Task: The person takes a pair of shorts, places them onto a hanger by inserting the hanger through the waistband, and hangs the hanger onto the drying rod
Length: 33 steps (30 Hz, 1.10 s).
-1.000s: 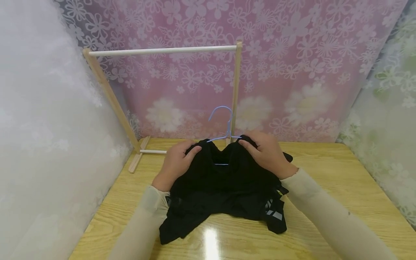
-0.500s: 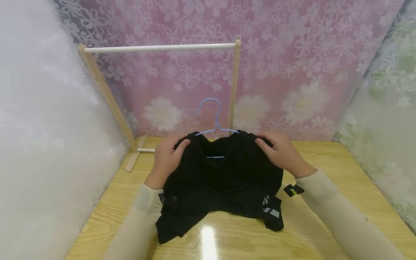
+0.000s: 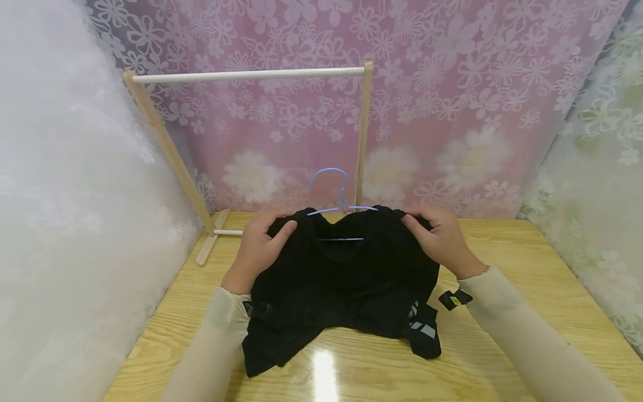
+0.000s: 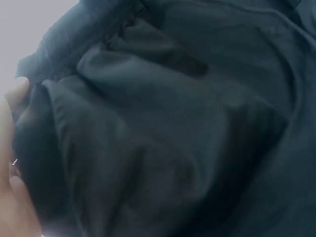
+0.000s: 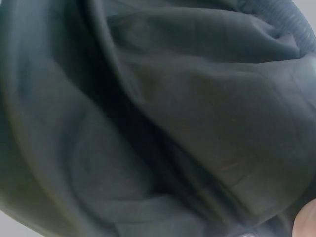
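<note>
Black shorts with a gathered waistband and pale slanted marks on one leg lie partly raised over the table. A thin blue hanger sits at their waist opening; its hook stands above the cloth and its lower bar shows inside, while its ends are hidden. My left hand pinches the waistband's left side between thumb and fingers. On the opposite side, my right hand grips the waistband, thumb in front. Dark cloth fills most of the left wrist view, and folded fabric most of the right one.
Behind the shorts stands a wooden rack with a white top rail and two uprights, its left foot on the wood-grain table. A pink flowered backdrop rises behind; a pale wall borders the left.
Both hands have moved apart, widening the waistband. The hanger has shifted left overall; it rose at first, then dropped slightly over the last half second.
</note>
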### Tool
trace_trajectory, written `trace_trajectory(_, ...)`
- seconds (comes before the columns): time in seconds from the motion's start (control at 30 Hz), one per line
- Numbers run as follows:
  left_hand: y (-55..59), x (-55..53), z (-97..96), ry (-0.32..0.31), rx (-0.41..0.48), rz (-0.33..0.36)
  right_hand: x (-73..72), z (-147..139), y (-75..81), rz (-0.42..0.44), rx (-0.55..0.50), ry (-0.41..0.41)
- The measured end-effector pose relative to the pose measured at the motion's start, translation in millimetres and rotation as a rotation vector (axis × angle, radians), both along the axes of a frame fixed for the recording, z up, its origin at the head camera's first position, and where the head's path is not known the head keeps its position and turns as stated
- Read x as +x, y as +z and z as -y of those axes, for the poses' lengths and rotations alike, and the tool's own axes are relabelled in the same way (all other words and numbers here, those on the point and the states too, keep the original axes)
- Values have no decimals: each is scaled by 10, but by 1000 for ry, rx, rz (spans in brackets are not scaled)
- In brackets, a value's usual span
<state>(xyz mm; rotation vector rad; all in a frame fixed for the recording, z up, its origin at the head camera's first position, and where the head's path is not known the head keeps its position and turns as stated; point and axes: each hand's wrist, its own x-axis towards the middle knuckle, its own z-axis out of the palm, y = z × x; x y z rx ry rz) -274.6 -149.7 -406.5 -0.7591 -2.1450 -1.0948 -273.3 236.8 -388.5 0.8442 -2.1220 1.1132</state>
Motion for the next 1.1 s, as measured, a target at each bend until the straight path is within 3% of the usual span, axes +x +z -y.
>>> trace_trajectory(0.1,15,-12,62,21,23,7,7,-27,0,57,-9,-49)
trace_trajectory(0.27,36,-49,181,117,92,62,8,-45,44,135,-46,-119)
trace_trajectory(0.43,13,-57,196,84,56,139,9,10,93,81,-30,-112)
trace_trajectory(0.57,-31,-37,162,69,18,161,8,86,104,43,1,-82)
trace_trajectory(0.7,-49,-35,113,95,27,105,20,172,121,21,11,-71)
trace_trajectory(0.9,-10,-8,-51,102,-88,-20,35,326,144,-31,44,-30)
trace_trajectory(1.1,34,54,-236,132,-108,-72,63,459,149,-25,93,-33)
